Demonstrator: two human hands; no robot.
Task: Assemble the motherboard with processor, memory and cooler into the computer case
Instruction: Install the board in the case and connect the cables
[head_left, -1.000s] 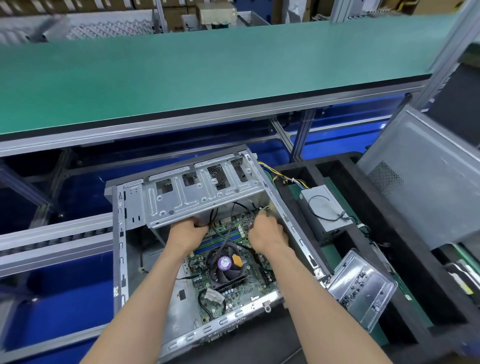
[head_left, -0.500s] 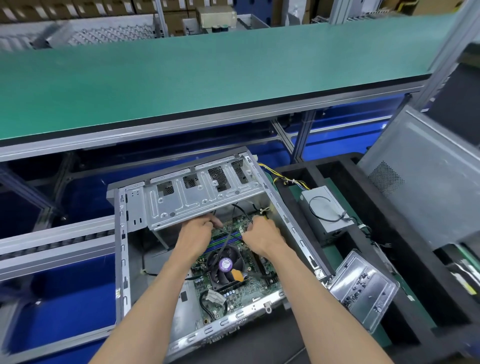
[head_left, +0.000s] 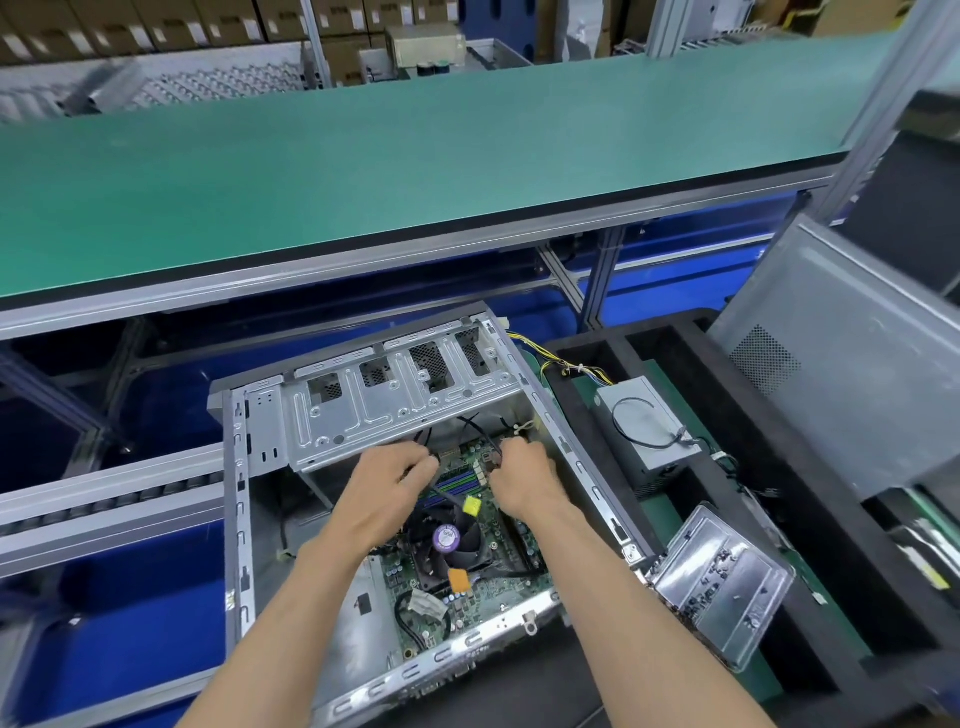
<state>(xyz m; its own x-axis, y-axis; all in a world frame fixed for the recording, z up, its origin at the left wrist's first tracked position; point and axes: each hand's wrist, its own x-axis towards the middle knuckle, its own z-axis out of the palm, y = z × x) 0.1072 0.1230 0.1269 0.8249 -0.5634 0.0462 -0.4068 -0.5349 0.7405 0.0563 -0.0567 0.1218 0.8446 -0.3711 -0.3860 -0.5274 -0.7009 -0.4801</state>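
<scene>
- Two hands work inside the open computer case (head_left: 236, 519), which lies on its side with the motherboard (head_left: 488, 582) seated on its floor.
- Left hand (head_left: 387, 493): over the board, at the lower edge of the case's drive cage (head_left: 400, 410); fingers curled, and a black cable (head_left: 441, 493) runs out from beneath them. Whether the fingers actually grip that cable cannot be told.
- Right hand (head_left: 522, 480): deeper in the case, next to its right-hand wall; fingertips curled and pinching a second black cable (head_left: 480, 434) that descends from the drive cage.
- Cooler (head_left: 452, 540): mounted on the motherboard in the middle of the case, nearer the viewer than both hands; round purple label on the fan hub.
- Memory sticks (head_left: 457, 483): seated in their slots on the board, between the two hands.
- Yellow tag (head_left: 471, 505) just beyond the cooler; orange tag (head_left: 460, 579) at its near edge.
- Power supply (head_left: 644, 431): outside the case, to its right, lying in a black tray (head_left: 587, 447); coloured wires lead from it towards the case's far corner.
- Clear plastic lid (head_left: 719, 582) rests at the case's near right corner.
- Grey side panel (head_left: 852, 395) leans upright, well right of the case.
- Green table (head_left: 415, 171) runs across behind the case.
</scene>
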